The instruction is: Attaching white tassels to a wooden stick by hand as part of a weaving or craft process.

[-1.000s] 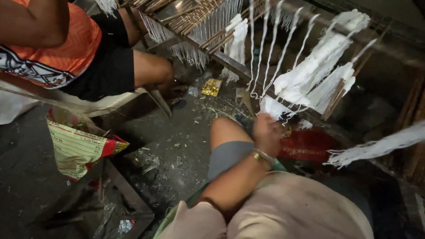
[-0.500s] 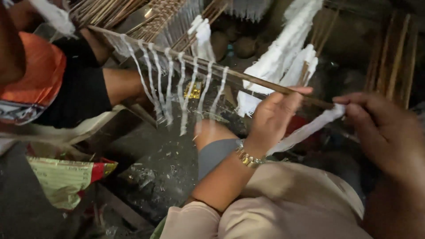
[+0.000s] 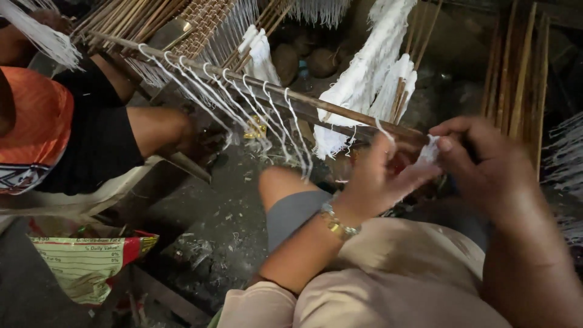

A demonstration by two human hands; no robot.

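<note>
A small tuft of white thread (image 3: 429,152) sits between the two hands, right at the near end of a long thin stick (image 3: 273,91). The right hand (image 3: 486,167) pinches the tuft with thumb and forefinger closed on it; the left hand (image 3: 379,179) has its fingers curled shut around the lower part of the same thread, just under the stick. The two hands touch or nearly touch there. A gold bracelet (image 3: 337,223) rides on the left wrist.

Along the stick, running up and to the left, several white loops (image 3: 255,106) already hang in a row, evenly spaced, their tails trailing down toward the floor. The stretch of stick nearest the hands is bare but for the tuft being worked, so by the look of it most of the stick is strung and this loop at the end is not finished; whether more are to come I cannot tell.

Beyond the stick hang thicker white bundles (image 3: 370,91) on other sticks, and upright bamboo rods (image 3: 516,73) stand at the right. Another person in an orange shirt (image 3: 36,130) and black shorts sits at the left. A printed bag (image 3: 85,267) lies on the dirty floor (image 3: 206,225) below.
</note>
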